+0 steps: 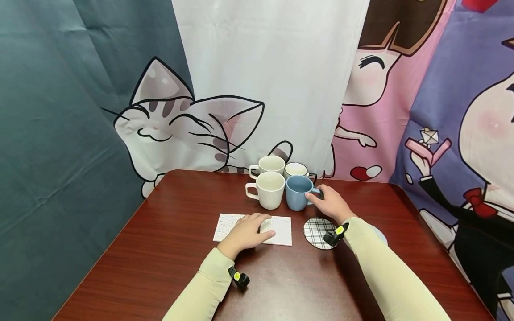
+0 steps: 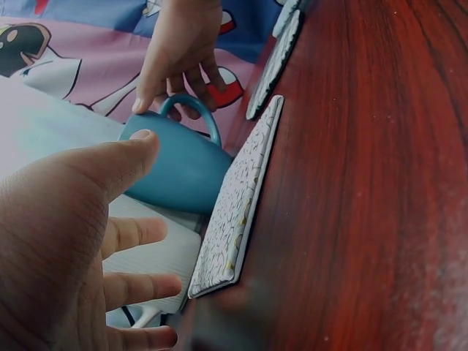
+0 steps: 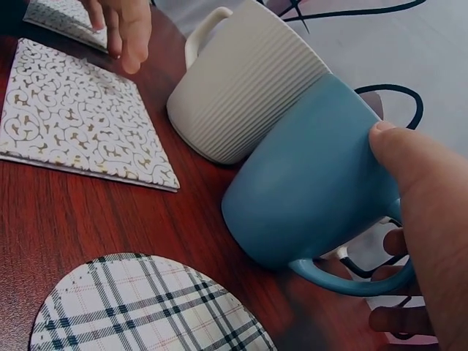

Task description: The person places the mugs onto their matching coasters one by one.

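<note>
My right hand [image 1: 332, 204] grips a blue mug [image 1: 297, 194] at its handle side. In the right wrist view the thumb lies against the blue mug [image 3: 314, 175] near the rim, with the other fingers curled at the handle [image 3: 358, 281]. A ribbed white mug [image 1: 271, 191] stands close at the blue mug's left. My left hand [image 1: 246, 234] hovers with spread fingers over two square patterned coasters [image 1: 283, 232] lying side by side. The left wrist view shows nothing between that hand's thumb and fingers.
Behind the front mugs stand a cream mug [image 1: 272, 164] and a white mug with a dark rim [image 1: 296, 169]. A round plaid coaster [image 1: 315, 229] lies below the right hand. Another round coaster [image 1: 379, 234] is partly hidden by the right sleeve. Printed cloth hangs behind the table.
</note>
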`<state>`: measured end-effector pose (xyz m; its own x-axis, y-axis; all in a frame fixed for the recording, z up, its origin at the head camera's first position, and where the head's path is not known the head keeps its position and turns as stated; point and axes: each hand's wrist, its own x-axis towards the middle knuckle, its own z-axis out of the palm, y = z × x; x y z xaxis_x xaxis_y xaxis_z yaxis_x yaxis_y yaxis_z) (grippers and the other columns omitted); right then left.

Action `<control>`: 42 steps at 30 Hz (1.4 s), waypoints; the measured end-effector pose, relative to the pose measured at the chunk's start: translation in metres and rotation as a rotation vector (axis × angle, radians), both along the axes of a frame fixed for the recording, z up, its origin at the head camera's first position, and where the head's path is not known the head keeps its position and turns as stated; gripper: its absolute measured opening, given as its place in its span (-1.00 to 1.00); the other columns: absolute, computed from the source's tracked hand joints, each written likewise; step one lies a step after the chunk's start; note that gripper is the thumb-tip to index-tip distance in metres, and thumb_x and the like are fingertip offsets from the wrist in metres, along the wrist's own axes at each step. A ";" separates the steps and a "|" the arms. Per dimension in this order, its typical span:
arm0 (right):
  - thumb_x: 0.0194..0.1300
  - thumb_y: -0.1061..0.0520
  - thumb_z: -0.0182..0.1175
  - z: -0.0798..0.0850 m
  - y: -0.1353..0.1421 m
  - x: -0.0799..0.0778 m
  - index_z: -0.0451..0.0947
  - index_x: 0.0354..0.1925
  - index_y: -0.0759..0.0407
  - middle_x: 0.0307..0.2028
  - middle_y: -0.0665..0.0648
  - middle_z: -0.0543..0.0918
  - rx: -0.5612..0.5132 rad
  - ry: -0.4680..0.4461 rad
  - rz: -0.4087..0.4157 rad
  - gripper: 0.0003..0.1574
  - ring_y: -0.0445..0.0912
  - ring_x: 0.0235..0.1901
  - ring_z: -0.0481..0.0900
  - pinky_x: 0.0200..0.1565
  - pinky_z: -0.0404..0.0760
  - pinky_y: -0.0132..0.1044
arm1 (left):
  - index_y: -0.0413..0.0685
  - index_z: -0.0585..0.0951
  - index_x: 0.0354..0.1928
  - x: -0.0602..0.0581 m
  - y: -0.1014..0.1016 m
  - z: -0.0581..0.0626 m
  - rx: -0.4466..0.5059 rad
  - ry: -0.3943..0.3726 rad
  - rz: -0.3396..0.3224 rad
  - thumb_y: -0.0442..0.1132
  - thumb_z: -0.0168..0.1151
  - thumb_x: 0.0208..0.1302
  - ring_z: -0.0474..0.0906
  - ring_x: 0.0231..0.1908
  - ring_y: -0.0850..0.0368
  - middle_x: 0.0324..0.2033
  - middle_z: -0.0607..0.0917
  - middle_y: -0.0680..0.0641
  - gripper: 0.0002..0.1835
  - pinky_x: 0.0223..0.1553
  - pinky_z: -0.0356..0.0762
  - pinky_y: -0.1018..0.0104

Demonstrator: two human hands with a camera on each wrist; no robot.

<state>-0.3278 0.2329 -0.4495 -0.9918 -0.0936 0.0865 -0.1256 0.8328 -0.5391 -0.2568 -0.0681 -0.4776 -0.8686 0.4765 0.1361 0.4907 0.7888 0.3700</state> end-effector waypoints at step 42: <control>-0.02 -0.61 -0.02 0.007 -0.015 0.017 0.58 -0.34 0.22 -0.43 0.17 0.60 -0.184 -0.157 -0.145 -0.06 -0.02 -0.46 0.46 -0.49 0.42 -0.21 | 0.15 0.46 0.17 0.002 0.002 -0.003 -0.007 -0.027 0.036 0.28 0.06 0.14 0.32 0.10 -0.17 0.10 0.46 0.02 -0.38 0.06 0.06 -0.34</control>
